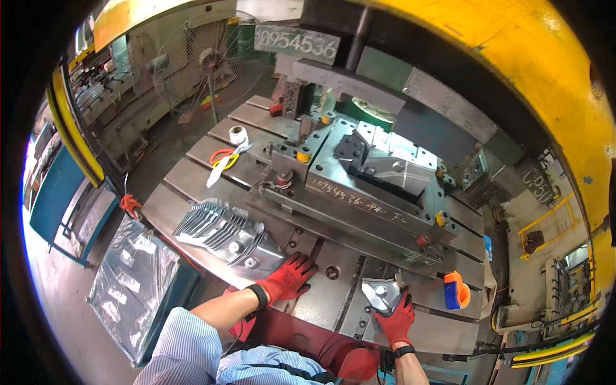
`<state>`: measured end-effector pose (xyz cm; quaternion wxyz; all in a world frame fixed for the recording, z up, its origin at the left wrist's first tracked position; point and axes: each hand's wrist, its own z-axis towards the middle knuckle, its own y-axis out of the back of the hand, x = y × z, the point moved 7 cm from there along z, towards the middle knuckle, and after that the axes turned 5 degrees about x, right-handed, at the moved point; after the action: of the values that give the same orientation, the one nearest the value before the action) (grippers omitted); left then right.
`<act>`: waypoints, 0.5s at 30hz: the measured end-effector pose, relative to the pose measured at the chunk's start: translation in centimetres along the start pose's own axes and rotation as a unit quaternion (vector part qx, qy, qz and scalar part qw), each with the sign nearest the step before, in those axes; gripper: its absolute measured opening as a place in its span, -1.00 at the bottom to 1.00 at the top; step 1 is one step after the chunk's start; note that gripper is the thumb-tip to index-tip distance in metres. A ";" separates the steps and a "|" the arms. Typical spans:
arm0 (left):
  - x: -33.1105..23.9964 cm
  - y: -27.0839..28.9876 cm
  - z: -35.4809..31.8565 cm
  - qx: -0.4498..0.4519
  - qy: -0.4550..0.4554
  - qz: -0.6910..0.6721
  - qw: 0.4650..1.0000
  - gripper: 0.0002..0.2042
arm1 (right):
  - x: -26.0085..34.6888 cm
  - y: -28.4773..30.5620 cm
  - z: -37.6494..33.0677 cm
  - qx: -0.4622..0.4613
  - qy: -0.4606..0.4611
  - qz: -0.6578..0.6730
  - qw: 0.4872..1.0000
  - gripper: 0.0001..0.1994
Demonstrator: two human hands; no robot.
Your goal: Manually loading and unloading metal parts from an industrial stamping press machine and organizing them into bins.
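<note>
My right hand [396,322], in a red glove, grips a shiny stamped metal part [381,295] by its near right edge, above the press bed at the front. My left hand [289,280], also red-gloved, rests at the right end of a row of nested stamped metal parts [228,236]. Its fingers are stretched out and apart; whether they touch the last part cannot be made out. Beyond both hands stands the lower die [378,208], with a formed metal piece [398,172] lying on its raised block.
Scissors with red and yellow handles [224,156] and a white tape roll [238,135] lie far left on the slotted bed [183,168]. An orange and blue tape dispenser [456,292] stands at right. The upper die [385,80] hangs overhead. A plastic-covered bin [131,289] stands left.
</note>
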<state>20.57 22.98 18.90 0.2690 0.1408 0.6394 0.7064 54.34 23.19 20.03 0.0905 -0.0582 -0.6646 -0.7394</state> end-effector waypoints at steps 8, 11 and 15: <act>-0.8 1.2 -0.2 -0.028 -0.035 -0.016 0.999 -0.38 | 6.3 10.6 4.8 -0.019 0.100 -0.070 0.992 0.21; -1.0 1.7 -0.7 -0.022 -0.033 -0.006 0.999 -0.39 | 10.1 15.1 9.4 -0.063 0.148 -0.104 0.982 0.18; -1.2 3.8 -2.8 -0.026 -0.020 -0.021 0.999 -0.40 | 15.7 18.8 16.6 -0.074 0.146 -0.136 0.977 0.12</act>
<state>19.27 19.86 22.40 0.2997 0.1345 0.6183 0.7140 42.38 36.87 43.38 0.0807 0.1341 -0.5891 -0.7927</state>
